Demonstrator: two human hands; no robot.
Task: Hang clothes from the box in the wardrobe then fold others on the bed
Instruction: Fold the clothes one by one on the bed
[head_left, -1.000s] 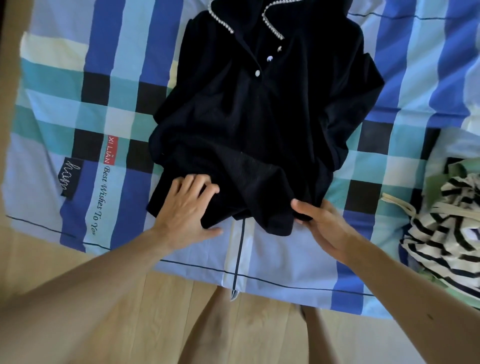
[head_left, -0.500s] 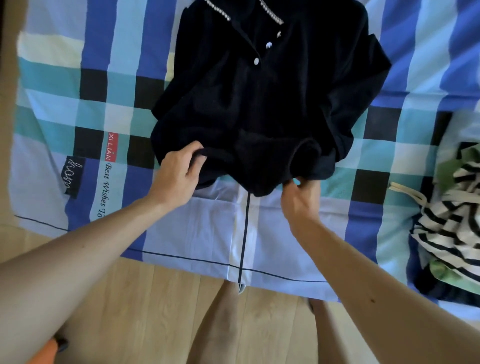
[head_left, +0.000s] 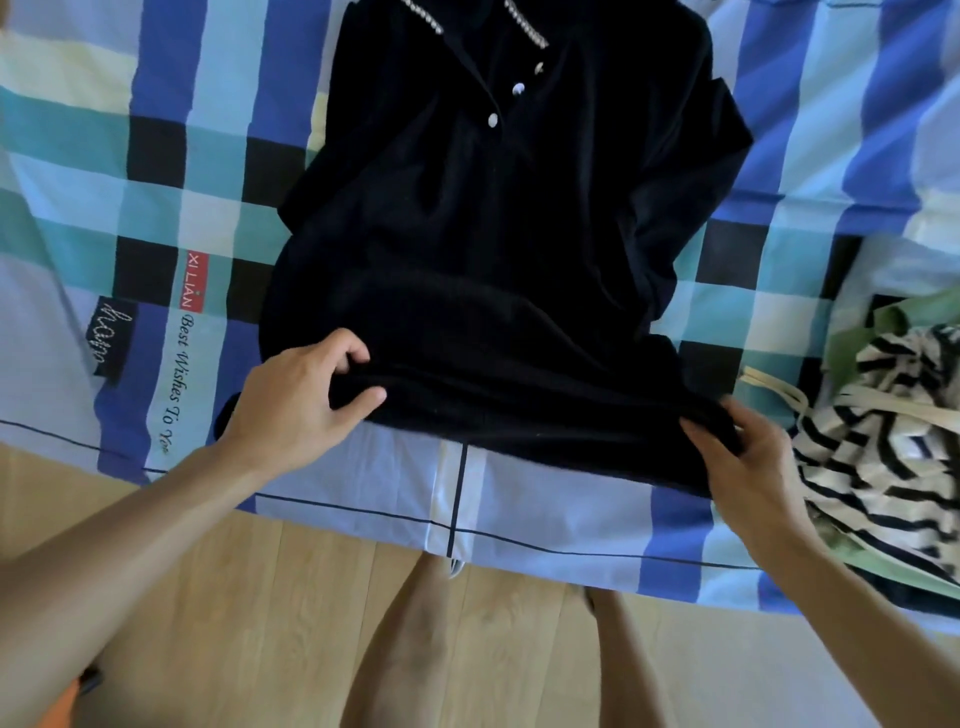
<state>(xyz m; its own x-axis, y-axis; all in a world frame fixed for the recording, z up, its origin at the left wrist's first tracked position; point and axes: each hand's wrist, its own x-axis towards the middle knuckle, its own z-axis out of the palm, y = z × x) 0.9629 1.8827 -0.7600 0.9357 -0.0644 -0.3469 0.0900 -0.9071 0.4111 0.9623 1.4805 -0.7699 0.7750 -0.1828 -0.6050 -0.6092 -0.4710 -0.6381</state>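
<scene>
1. Shirt (head_left: 498, 249): black, white buttons, pearl-like trim on collar. Lies front up on the bed (head_left: 218, 171), collar far, hem near the bed's front edge. Top of collar cut off by frame edge.
2. L hand (head_left: 298, 410): clamped on hem at its L corner, thumb on top, fingers curled over a bunched fold. Cloth under the palm hidden.
3. R hand (head_left: 748, 462): pinches hem at R corner, thumb over the edge, fingers below. Fingertips partly covered by fabric.
4. Hem stretched betw. the two hands, runs slightly slanted, R end nearer the bed edge.
5. Sleeves: both look folded inward over the body; black on black, so exact fold lines hard to make out.
6. Cover: plaid in blue, teal, black, white. Printed "XI LIAN" and "Best Wishes To You" left of shirt; small dark label beside it, script unreadable.
7. Striped cloth (head_left: 893, 441): black-white, heaped at R w/ cream straps and sth green under it; cut off by frame, can't tell what garment.
8. Floor (head_left: 260, 597): light wood, the person's legs below bed edge. Orange item at bottom L corner, mostly out of frame.
</scene>
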